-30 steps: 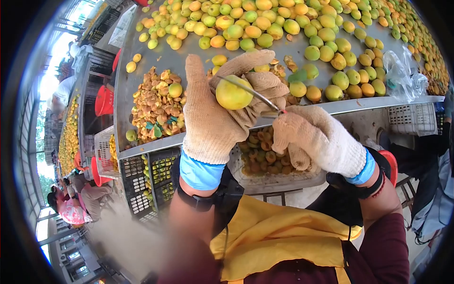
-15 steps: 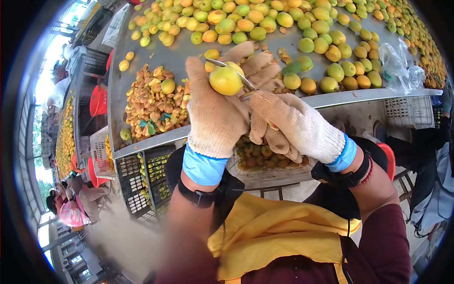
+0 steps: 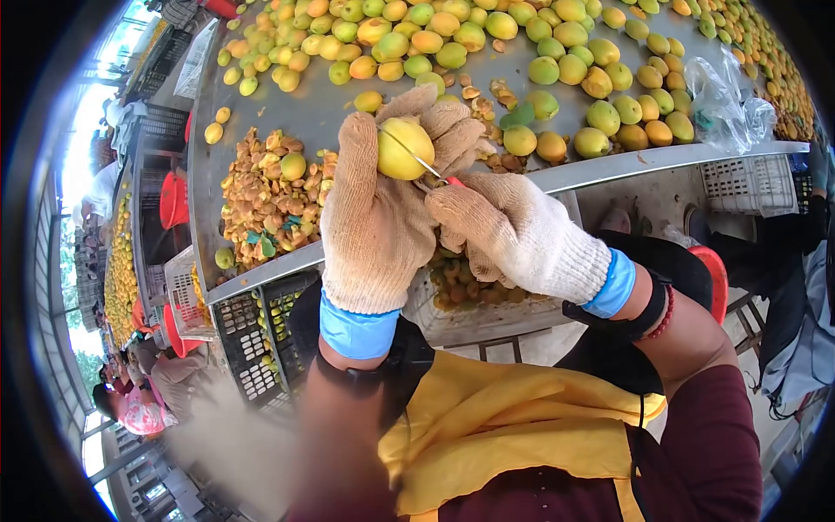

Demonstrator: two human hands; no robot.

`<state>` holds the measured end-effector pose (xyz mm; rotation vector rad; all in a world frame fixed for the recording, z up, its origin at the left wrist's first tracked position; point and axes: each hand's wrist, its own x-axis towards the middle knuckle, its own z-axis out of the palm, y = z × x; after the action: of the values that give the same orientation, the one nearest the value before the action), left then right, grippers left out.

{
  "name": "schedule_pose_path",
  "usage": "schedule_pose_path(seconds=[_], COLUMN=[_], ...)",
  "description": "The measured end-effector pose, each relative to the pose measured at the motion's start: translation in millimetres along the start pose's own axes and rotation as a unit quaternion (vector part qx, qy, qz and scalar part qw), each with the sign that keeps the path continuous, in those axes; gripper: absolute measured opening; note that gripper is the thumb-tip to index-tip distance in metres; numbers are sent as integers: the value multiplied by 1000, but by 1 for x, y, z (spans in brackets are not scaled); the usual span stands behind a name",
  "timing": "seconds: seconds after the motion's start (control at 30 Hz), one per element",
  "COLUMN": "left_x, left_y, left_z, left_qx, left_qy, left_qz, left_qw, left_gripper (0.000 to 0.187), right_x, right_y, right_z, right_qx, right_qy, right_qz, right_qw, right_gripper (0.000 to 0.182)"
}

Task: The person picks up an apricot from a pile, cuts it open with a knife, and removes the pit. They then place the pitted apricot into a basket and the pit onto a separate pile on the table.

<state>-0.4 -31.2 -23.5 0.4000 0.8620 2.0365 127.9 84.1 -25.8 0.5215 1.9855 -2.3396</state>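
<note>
Between the thumb and fingers of my left hand (image 3: 374, 239), in a tan-and-white knit glove, sits a yellow apricot (image 3: 398, 158). My right hand (image 3: 535, 230), gloved alike, is closed around a small knife (image 3: 453, 181) whose red handle end peeks out near the thumb. Its thin blade lies slantwise across the apricot's face. Both hands are over the near edge of the metal table (image 3: 335, 109). A heap of cut apricot pieces (image 3: 261, 196) lies left of my left hand, with one whole fruit on top.
Many whole apricots (image 3: 452, 35) spread over the table's far side. A clear plastic bag (image 3: 726, 104) lies at the right. Below the edge stand a crate of fruit pieces (image 3: 452, 331) and black crates (image 3: 245, 335). Other people (image 3: 139, 404) sit at the far left.
The knife blade has shifted from around the apricot's upper right to straight across its face. The red handle end now shows. Both hands appear slightly further left.
</note>
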Motion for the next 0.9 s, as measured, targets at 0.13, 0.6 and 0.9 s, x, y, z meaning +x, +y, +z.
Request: schedule_pose_path(seconds=[0.13, 0.6, 0.9], left_x=[-2, 8, 12], left_y=[6, 4, -14], left_z=[2, -10, -3], left_qx=[59, 195, -13], left_qy=[-43, 0, 97], left_qz=[19, 32, -28], left_qw=[997, 980, 995], left_gripper=[64, 66, 48], right_x=[-9, -12, 9], right_y=[-19, -25, 6], right_z=[-6, -14, -10], right_qx=[35, 63, -44], right_qy=[-17, -29, 44], right_qz=[32, 76, -38], right_qw=[999, 995, 997], right_gripper=[58, 52, 56])
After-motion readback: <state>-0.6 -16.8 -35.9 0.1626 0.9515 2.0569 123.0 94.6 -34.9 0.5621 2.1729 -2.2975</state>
